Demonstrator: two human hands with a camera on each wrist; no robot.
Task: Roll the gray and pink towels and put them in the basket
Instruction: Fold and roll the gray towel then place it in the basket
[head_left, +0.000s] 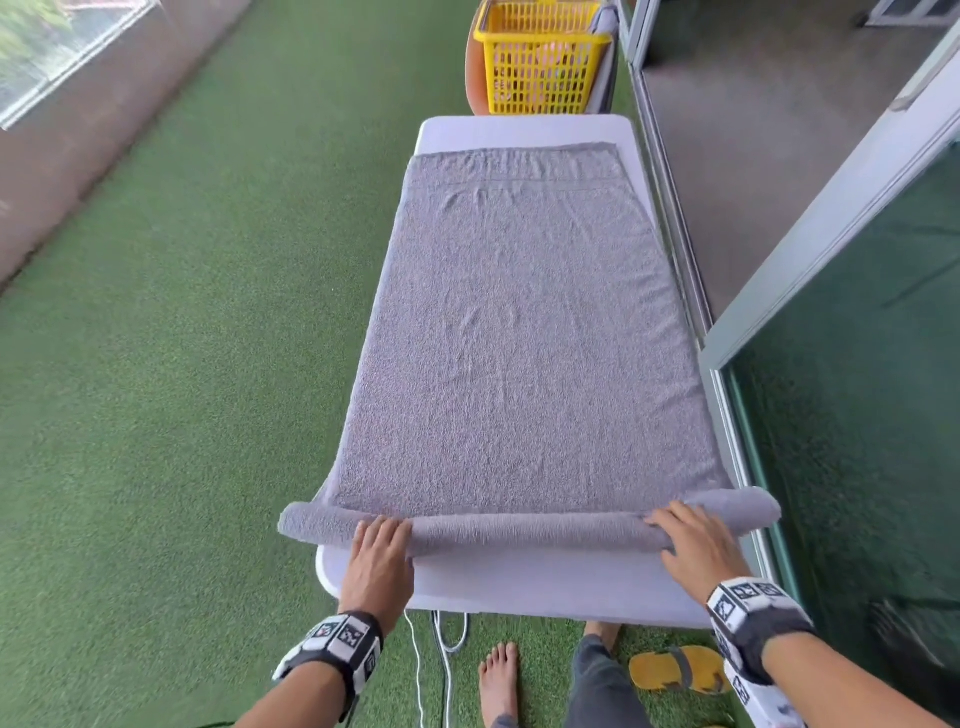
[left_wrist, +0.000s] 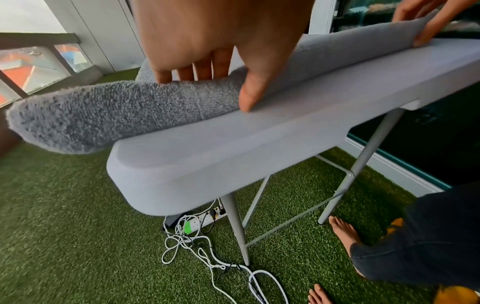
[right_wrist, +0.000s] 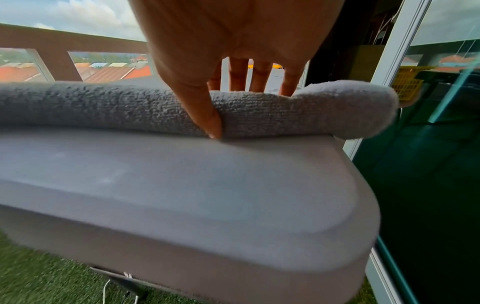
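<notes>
A gray towel (head_left: 519, 338) lies flat along the white folding table (head_left: 519, 587), and its near end is rolled into a tube (head_left: 524, 532) that overhangs both table sides. My left hand (head_left: 382, 545) holds the roll near its left end, with fingers over the top and the thumb (left_wrist: 249, 98) on the near side against the table (left_wrist: 207, 154). My right hand (head_left: 685, 535) grips the roll (right_wrist: 103, 107) near its right end, thumb (right_wrist: 207, 115) pressed into the cloth. The yellow basket (head_left: 540, 57) stands beyond the far end. A pale pink shape shows through its mesh.
The basket sits on an orange chair (head_left: 475, 78). A glass sliding door (head_left: 857, 415) runs close along the table's right side and a low balcony wall stands to the left. Green turf (head_left: 182, 364) covers the floor. Cables and a power strip (left_wrist: 197, 226) lie under the table; a yellow sandal (head_left: 675, 670) lies by my bare feet.
</notes>
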